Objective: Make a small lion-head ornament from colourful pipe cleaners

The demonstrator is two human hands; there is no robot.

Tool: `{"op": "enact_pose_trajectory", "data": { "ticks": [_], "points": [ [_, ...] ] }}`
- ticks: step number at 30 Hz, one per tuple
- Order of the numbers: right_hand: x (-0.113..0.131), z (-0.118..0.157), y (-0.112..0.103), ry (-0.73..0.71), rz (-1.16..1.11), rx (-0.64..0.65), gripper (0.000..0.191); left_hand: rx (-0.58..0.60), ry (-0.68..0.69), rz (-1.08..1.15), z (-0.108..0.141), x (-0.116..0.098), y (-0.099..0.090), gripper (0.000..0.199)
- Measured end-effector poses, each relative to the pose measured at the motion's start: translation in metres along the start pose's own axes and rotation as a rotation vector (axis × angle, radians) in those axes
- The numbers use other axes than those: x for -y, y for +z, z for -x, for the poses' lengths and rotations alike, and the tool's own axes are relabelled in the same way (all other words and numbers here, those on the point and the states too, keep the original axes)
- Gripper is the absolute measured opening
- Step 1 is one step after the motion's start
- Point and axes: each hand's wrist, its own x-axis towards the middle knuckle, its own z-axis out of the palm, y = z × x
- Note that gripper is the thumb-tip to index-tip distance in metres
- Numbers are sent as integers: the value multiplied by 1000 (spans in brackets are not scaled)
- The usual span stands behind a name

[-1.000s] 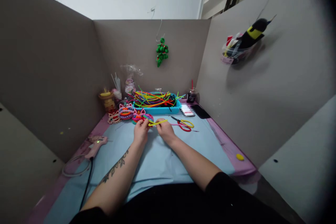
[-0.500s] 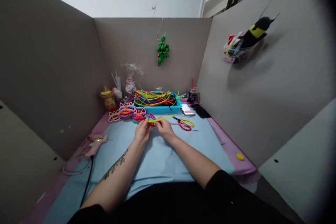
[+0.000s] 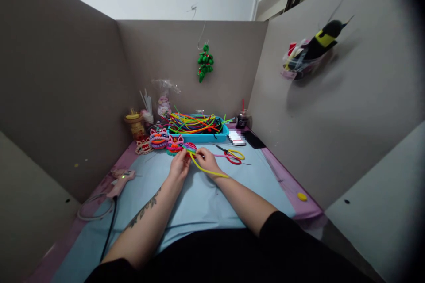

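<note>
My left hand [image 3: 179, 163] is closed at the left side of a small multicoloured pipe-cleaner piece [image 3: 190, 146], pinching it near the base of a yellow pipe cleaner [image 3: 206, 170]. The yellow stem hangs free in a curve toward me, its end by my right forearm. My right hand [image 3: 206, 159] has its fingers pinched together at the right of the piece; what lies between them is too small to make out. A pink pipe cleaner [image 3: 219, 155] sticks out beyond my right hand, near scissors [image 3: 235, 156] with red and yellow handles.
Finished-looking cat-eared pipe-cleaner faces [image 3: 158, 139] stand at the left. Behind is a blue tray [image 3: 199, 139] of loose pipe cleaners. A pink glue gun [image 3: 121, 183] with its cord lies left; phones [image 3: 254, 139], a drink cup [image 3: 242, 120] and a yellow disc [image 3: 302, 196] are right.
The yellow pipe cleaner pointed right, past my right hand; now it bends down toward me over my right wrist. More of the multicoloured piece shows between my hands.
</note>
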Motion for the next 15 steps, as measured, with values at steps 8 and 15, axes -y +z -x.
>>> {"op": "enact_pose_trajectory", "data": {
  "ticks": [8,15],
  "points": [
    [14,7,-4,-175,212,-16,15,29,190,-94,7,-3,5,29],
    [6,5,-1,-180,326,3,19,31,188,-114,11,-4,10,30]
  ]
}}
